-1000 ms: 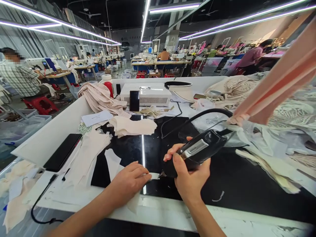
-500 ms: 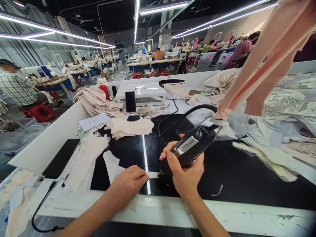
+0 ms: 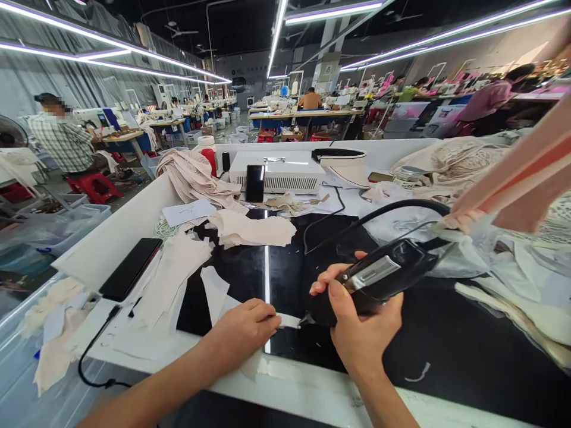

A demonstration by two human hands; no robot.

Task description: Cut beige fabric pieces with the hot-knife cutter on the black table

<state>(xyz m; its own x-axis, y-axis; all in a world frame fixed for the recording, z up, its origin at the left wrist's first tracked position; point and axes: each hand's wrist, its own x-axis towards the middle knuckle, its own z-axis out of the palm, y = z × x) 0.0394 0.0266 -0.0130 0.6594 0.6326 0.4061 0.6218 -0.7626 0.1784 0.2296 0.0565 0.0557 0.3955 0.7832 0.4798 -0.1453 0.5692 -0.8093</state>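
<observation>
Slip [image 3: 188, 211]: poss. handwriting, illeg. | hands [image 3: 368, 333]: blk tool [image 3: 373, 274], wht strip [image 3: 289, 321]

A corded black handheld tool [image 3: 404, 261] with a silver plate slants, its metal tip pointing down and left. A narrow pale fabric strip [image 3: 289, 321] stretches over the black tabletop [image 3: 450, 333], its end apparently touching that tip.

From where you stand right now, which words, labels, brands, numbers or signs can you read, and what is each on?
None can be read.
White paper slip: dark writing, too small to read.
Pillar sign: a triangle mark; any words too small.
Back wall: faint marks like lettering, too blurred.
Black corded hand tool: no legible text showing.
</observation>
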